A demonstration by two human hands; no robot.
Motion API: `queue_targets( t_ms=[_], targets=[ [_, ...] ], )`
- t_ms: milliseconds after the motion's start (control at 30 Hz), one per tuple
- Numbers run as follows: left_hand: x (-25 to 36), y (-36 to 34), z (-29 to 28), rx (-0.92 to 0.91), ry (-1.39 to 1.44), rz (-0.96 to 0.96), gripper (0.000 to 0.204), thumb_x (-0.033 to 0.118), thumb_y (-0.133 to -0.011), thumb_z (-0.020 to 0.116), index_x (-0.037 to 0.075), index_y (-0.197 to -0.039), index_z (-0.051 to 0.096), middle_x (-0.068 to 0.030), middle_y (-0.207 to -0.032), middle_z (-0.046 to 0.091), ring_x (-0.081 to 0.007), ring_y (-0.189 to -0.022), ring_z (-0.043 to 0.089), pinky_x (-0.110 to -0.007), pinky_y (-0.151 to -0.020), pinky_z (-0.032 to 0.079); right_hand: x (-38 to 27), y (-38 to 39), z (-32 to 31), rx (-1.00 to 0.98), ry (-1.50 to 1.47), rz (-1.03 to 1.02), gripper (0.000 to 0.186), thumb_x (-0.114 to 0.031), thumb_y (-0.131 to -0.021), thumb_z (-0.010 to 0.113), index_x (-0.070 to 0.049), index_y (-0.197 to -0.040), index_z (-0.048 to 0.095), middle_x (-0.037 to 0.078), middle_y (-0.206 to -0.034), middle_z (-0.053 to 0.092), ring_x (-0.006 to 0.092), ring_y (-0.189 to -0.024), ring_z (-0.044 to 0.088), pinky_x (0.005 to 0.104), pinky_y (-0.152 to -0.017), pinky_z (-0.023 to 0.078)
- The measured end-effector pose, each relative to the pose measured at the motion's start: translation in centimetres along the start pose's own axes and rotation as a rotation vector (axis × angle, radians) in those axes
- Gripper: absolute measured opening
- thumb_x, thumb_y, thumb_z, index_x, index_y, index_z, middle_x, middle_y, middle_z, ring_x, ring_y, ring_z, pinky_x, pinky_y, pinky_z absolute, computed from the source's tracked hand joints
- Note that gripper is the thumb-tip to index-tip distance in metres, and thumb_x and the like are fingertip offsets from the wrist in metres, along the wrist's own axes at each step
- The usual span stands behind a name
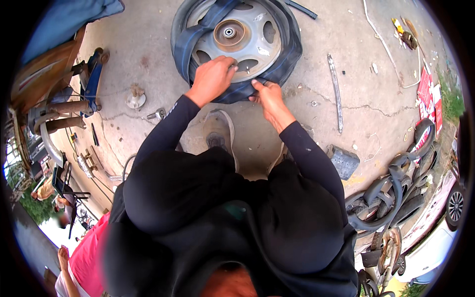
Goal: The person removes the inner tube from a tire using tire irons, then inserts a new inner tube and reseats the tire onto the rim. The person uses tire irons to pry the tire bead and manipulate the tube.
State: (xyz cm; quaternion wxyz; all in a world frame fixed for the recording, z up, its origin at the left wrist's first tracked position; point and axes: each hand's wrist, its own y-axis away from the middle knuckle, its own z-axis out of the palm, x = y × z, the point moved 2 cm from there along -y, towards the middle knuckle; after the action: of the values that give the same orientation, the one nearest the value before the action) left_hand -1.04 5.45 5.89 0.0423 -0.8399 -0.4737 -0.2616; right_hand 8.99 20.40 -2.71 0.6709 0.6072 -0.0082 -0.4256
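On the concrete ground straight ahead of you, just beyond your shoes, lies the grey cast wheel, hub face up, with a blue-lined black inner tube looped around it and lying across part of its rim; whether a tyre sits beneath the tube, you can't tell from here. Your left hand is at the near left of the rim, fingers bent, though whether they grip anything is hidden. Your right hand is at the near edge, thumb on top and fingers tucked under, closed narrowly on the tube. To do this well, work the rubber in short stretches, both hands moving evenly; smooth out each twist as you meet it, avoid pinching the thin wall against the metal, and watch that the valve stem, if that is the small peg between your hands, sits straight. As for counts: one heap of old tyres at right, too tangled to number; one wheel; one tube, as far as shows; two shoes, the right mostly hidden; one grey block; two loose bars, a silvery flat bar and a black bar; one apparent wing nut.
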Motion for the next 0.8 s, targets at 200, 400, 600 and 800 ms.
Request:
queue_targets(
  t_ms=[200,400,600,800],
  targets=[
    [-0.7,-2.7,2.9,-0.246,0.043,-0.027,0.024,0.025,-0.096,0.062,0.008,-0.11,0.073,-0.0195,-0.104,0.07,-0.0402,-0.099,0.067,-0.05,-0.085,0.052,-2.2,-0.1,0.9,0.091,0.077,0.016,0.016,-0.01,-0.094,0.067,0.007,-0.094,0.068,0.011,-0.086,0.067,0.0185,-0.068,0.061,0.032,-0.053,0.05],
    [-0.7,-2.1,3.7,-0.377,0.114,0.029,0.04,0.027,-0.098,0.059,0.002,-0.128,0.064,-0.0172,-0.123,0.064,-0.0368,-0.118,0.06,-0.045,-0.099,0.049,-1.5,0.5,0.7,0.057,0.003,0.032,0.015,-0.008,-0.094,0.065,0.007,-0.094,0.067,0.01,-0.082,0.065,0.0184,-0.065,0.06,0.0331,-0.053,0.05],
    [1.6,-0.5,2.9,-0.445,-0.165,0.154,0.077,0.041,-0.085,0.075,-0.006,-0.141,0.05,-0.0219,-0.142,0.051,-0.0394,-0.131,0.05,-0.046,-0.104,0.048,-2.3,0.1,-0.8,-0.101,0.24,0.02,0.021,-0.013,-0.096,0.064,0.008,-0.092,0.066,0.01,-0.084,0.067,0.0185,-0.072,0.064,0.0311,-0.059,0.052],
    [1.4,-0.3,2.8,-0.405,-0.155,0.124,0.076,0.038,-0.083,0.079,-0.003,-0.141,0.051,-0.0177,-0.137,0.055,-0.0358,-0.127,0.053,-0.046,-0.102,0.05,-0.9,4.6,-4.7,0.101,1.263,-0.719,0.028,-0.032,-0.088,0.075,-0.007,-0.097,0.065,0.013,-0.096,0.071,0.0367,-0.086,0.071,0.0478,-0.071,0.056]
  ],
)
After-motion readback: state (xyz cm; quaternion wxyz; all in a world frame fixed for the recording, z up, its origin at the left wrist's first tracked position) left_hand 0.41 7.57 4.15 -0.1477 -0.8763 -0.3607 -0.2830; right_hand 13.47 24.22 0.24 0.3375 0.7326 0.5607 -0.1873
